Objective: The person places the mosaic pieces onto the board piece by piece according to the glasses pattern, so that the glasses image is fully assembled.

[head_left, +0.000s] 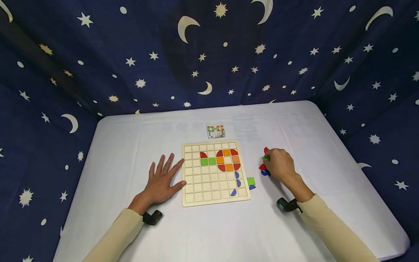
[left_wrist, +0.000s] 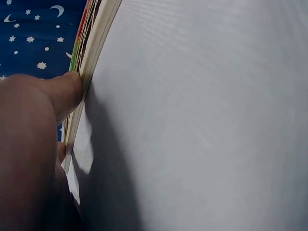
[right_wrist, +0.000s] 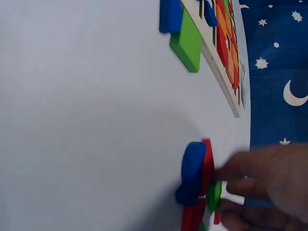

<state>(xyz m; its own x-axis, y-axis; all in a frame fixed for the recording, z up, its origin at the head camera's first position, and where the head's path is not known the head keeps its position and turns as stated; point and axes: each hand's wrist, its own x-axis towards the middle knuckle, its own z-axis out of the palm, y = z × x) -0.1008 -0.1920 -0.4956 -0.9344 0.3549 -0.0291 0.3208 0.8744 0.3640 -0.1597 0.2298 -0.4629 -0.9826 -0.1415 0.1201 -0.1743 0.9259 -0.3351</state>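
The left hand (head_left: 161, 185) lies with fingers spread at the left edge of a wooden grid board (head_left: 196, 202); in the left wrist view its thumb (left_wrist: 70, 91) touches the board's side. Red quarter-circles (head_left: 221, 167), orange squares (head_left: 229, 167) and green squares (head_left: 204, 162) sit on the grid, with several blue half-circles (head_left: 238, 183) lower right. Right of the board, the right hand (head_left: 279, 163) is over a small pile, its fingertips pinching a green piece (right_wrist: 214, 195). Red pieces (head_left: 262, 167) and blue pieces (right_wrist: 193, 161) lie beside those fingertips.
A small pattern card (head_left: 215, 131) lies behind the board. Against the board's right edge are a loose green square (head_left: 250, 181) and a blue piece (head_left: 252, 187). A dark blue star-and-moon cloth (head_left: 163, 83) stands around the white table (head_left: 229, 233).
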